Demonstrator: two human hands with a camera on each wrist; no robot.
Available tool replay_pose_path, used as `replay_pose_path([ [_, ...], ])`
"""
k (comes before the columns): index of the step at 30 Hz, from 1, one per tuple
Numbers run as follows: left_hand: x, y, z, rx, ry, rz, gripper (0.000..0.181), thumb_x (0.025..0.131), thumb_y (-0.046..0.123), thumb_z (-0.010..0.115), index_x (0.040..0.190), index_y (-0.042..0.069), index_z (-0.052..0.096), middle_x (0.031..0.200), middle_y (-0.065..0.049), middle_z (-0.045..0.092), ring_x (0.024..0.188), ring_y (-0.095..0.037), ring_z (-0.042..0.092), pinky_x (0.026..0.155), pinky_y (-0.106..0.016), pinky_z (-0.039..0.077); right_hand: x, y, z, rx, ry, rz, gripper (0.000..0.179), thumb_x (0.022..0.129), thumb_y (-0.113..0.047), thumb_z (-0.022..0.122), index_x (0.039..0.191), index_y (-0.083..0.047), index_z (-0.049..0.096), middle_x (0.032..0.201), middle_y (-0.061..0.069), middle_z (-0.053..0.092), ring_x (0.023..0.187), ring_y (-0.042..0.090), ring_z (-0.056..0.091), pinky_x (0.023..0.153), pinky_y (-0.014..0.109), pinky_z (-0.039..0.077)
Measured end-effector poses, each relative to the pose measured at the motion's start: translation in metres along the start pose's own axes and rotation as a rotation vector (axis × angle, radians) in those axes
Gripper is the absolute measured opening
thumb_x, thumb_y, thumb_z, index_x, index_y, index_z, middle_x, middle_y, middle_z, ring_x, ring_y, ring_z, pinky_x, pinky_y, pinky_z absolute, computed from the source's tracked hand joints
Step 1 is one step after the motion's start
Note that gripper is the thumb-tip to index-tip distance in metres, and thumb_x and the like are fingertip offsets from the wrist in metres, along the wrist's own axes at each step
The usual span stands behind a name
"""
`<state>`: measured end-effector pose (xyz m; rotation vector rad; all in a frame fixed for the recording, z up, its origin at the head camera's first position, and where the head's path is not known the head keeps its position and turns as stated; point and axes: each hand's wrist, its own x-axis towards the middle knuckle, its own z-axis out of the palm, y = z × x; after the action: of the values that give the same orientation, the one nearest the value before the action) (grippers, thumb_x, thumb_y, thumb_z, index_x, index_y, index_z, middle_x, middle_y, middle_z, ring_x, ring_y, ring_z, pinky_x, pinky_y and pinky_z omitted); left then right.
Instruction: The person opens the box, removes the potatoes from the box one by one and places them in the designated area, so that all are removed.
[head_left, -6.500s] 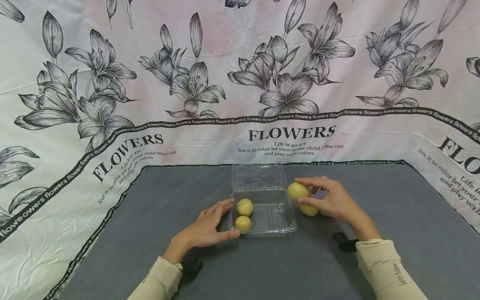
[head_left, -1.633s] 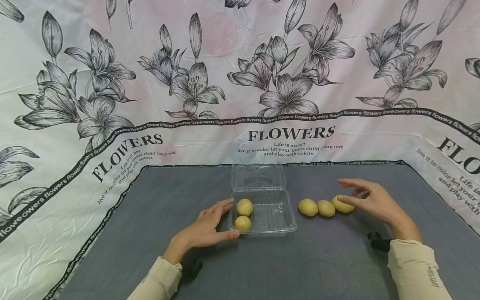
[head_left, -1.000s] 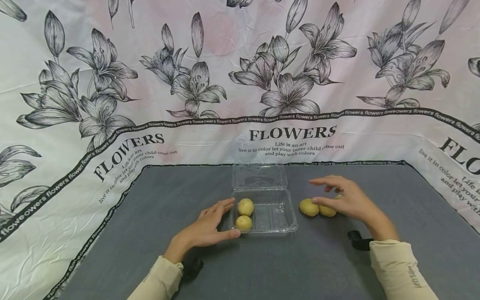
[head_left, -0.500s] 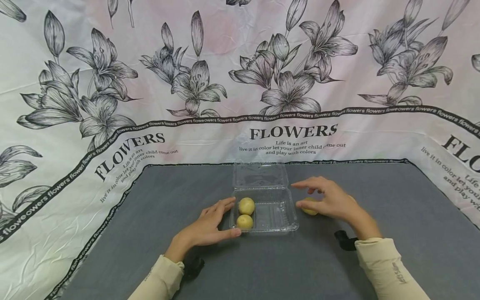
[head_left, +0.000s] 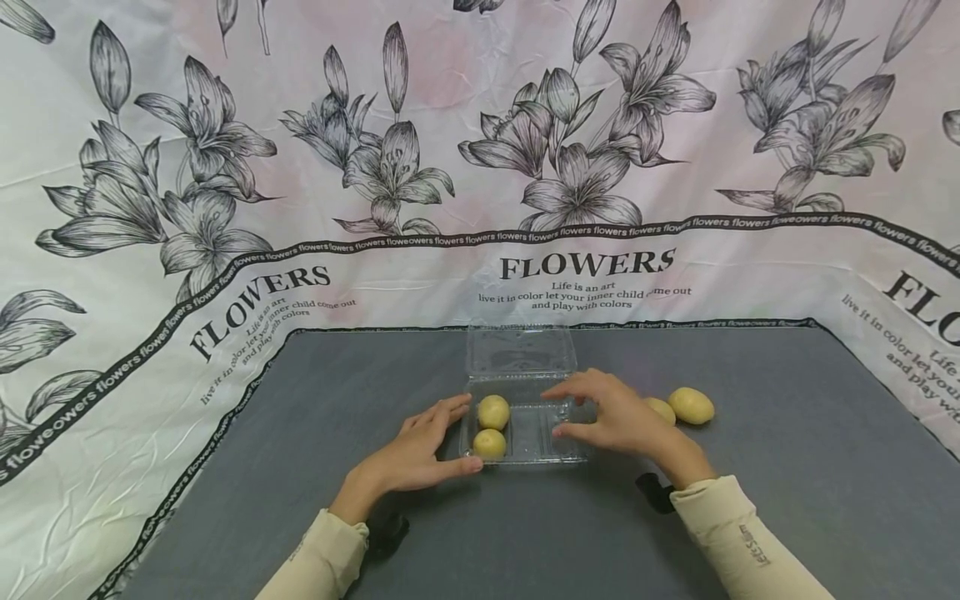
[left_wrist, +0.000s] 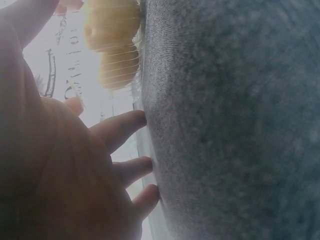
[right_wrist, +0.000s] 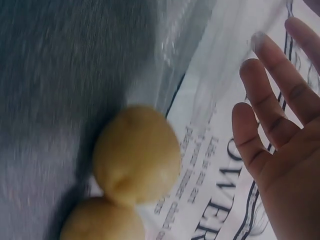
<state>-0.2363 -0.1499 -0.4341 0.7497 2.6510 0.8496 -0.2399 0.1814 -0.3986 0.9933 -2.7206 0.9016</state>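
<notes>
An open clear plastic clamshell box (head_left: 528, 425) sits mid-table, its lid (head_left: 520, 352) folded back. Two yellow potatoes (head_left: 492, 412) lie along its left side. My left hand (head_left: 415, 456) rests beside that side, fingers spread, with fingertips at the wall and the thumb at the front corner. Above the box's right side is my right hand (head_left: 618, 417), thumb and index apart with nothing between them. In the right wrist view its fingers (right_wrist: 257, 105) are extended, and a potato (right_wrist: 137, 155) lies on the table below. My right hand partly hides the loose potatoes in the head view.
To the right of the box are more potatoes (head_left: 690, 406) on the grey tabletop (head_left: 300, 467). A white curtain (head_left: 420, 192) printed with flowers hangs behind the table's back edge.
Earlier my right hand held a potato beside the box; then it hovered at the potato row's right end with nothing held. It has since swept left over the box. My left hand has stayed put.
</notes>
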Motion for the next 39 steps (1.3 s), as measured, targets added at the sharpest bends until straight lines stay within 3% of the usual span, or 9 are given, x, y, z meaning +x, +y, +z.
replay_pose_path([
  [8,0.001,-0.001,0.001,0.002,-0.002,-0.001,0.096,0.091,0.069,0.061,0.164,0.028,0.014,0.168,0.002,0.030,0.157,-0.028,0.024,0.122,-0.062,0.013,0.010,-0.010,0.018,0.072,-0.038,-0.076,0.041,0.088,-0.028,0.082,0.127,-0.019,0.071,0.115,0.005,0.072,0.094,0.023,0.062,0.080,0.040,0.053],
  [13,0.001,-0.002,0.001,0.001,-0.007,0.001,0.096,0.091,0.069,0.061,0.164,0.028,0.013,0.167,0.001,0.030,0.157,-0.028,0.024,0.122,-0.062,0.013,0.013,-0.016,0.024,0.103,-0.077,-0.073,0.043,0.089,-0.025,0.080,0.129,-0.014,0.069,0.117,0.008,0.071,0.093,0.024,0.064,0.079,0.042,0.055],
  [24,0.001,-0.003,0.001,0.000,-0.002,0.008,0.095,0.091,0.069,0.061,0.164,0.030,0.013,0.167,0.002,0.031,0.157,-0.028,0.023,0.122,-0.062,0.013,0.025,-0.022,0.034,0.217,-0.171,-0.073,0.043,0.092,-0.022,0.078,0.132,-0.011,0.067,0.116,0.014,0.072,0.087,0.014,0.069,0.075,0.026,0.056],
  [39,0.001,-0.002,0.001,-0.009,-0.008,0.004,0.096,0.091,0.068,0.061,0.164,0.028,0.013,0.167,0.001,0.031,0.157,-0.027,0.023,0.122,-0.062,0.013,0.037,-0.020,0.048,0.304,-0.258,-0.036,0.042,0.093,-0.023,0.076,0.132,-0.010,0.068,0.117,0.010,0.074,0.091,0.016,0.071,0.078,0.025,0.056],
])
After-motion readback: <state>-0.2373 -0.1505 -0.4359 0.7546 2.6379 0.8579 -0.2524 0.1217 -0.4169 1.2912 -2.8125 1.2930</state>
